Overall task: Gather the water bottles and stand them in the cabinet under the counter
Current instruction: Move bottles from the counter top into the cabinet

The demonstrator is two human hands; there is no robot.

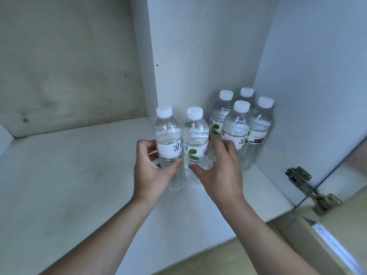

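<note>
Several clear water bottles with white caps stand upright on the white cabinet floor (83, 175). A cluster of them (236, 128) sits in the back right corner. Two more stand side by side in front of it. My left hand (153, 171) holds the left bottle (168, 139), with fingers behind it and the thumb across its front. My right hand (218, 171) holds the right bottle (195, 139), with the thumb on its lower front and the fingers round its far side.
The cabinet's right wall (309, 96) stands just behind the corner bottles. A metal hinge (305, 183) sits at the right front edge, with the open door (337, 245) beyond it. A white partition (178, 56) rises behind the bottles.
</note>
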